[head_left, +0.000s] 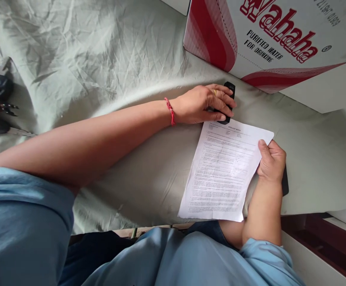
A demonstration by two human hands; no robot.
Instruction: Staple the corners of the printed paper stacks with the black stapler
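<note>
Left hand (204, 104) curls its fingers around a small black device (228, 102) at the printed sheet's (223, 171) top edge. Right hand (270, 161) pinches the sheet's right edge, thumb on top, on the cloth-covered table (101, 59).

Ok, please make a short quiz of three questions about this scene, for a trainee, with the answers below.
1. True or false: the left hand rests on a small black object at the top edge of the printed sheet.
2. Which hand grips the sheet's side edge with its thumb on top? A) left hand B) right hand C) neither
3. What colour is the band on the left wrist?

Key
1. True.
2. B.
3. Red.
</note>
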